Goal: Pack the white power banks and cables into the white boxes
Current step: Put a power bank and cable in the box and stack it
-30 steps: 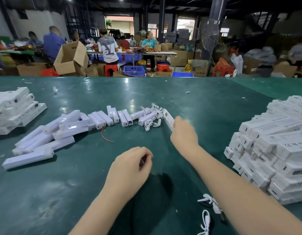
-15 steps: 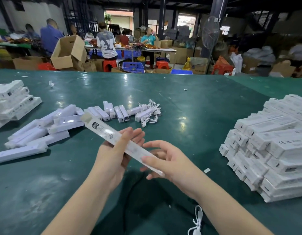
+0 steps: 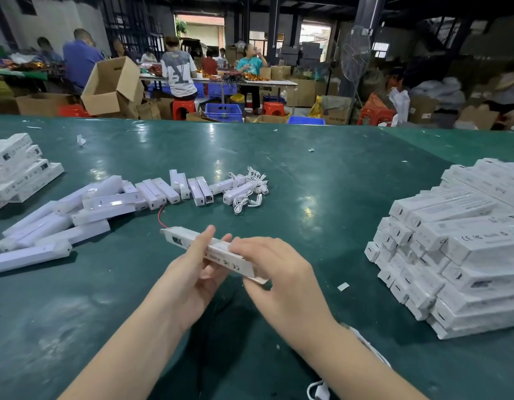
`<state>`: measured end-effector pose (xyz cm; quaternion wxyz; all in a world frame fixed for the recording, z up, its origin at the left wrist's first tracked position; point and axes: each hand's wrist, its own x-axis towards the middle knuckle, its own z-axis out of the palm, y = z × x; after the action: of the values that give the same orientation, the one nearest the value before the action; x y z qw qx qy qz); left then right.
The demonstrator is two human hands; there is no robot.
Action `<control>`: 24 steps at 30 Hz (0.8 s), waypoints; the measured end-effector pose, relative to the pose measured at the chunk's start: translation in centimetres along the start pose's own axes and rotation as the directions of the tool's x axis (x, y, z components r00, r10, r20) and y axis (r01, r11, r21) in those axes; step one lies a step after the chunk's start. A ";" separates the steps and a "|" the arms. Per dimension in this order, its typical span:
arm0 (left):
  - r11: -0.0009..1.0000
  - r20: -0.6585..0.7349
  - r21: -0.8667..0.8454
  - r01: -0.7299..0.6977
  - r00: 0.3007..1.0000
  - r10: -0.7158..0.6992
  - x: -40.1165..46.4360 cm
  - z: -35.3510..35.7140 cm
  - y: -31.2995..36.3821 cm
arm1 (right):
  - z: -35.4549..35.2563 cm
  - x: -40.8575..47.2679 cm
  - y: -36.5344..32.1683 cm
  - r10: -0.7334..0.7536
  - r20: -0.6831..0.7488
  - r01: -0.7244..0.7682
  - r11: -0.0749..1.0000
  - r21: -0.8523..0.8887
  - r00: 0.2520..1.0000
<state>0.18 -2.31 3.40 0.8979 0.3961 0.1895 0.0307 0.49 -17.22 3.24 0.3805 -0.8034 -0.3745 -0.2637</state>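
Observation:
A long white box [image 3: 186, 240] lies across both my hands above the green table [image 3: 322, 183]. My left hand [image 3: 192, 272] holds its middle from below, fingers curled up round it. My right hand [image 3: 276, 269] grips the near end, where a flap sticks out. Several white power banks [image 3: 151, 194] lie in a loose row at the centre left, with longer white ones [image 3: 48, 226] beside them. A bundle of white cables [image 3: 250, 192] sits at the row's right end. Another white cable [image 3: 319, 391] lies near my right forearm.
A large heap of white boxes [image 3: 463, 249] fills the right side of the table. A smaller stack of white boxes [image 3: 16, 168] sits at the far left. A red wire [image 3: 161, 216] lies by the power banks. People work at tables beyond the far edge.
The box has swung round from a long diagonal to a shorter, closer hold. My right hand has closed on its near end, and my left hand has shifted under the middle.

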 end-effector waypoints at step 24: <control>0.975 0.057 -0.058 -0.216 0.974 0.219 0.0 0.0 0.7 | -2.0 0.9 0.5 0.563 0.579 -0.753 0.126 0.646 0.591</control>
<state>0.27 -1.78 3.91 0.9045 0.3922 0.1157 0.1213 1.18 -18.66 4.81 0.7585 -0.6016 -0.0899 0.2339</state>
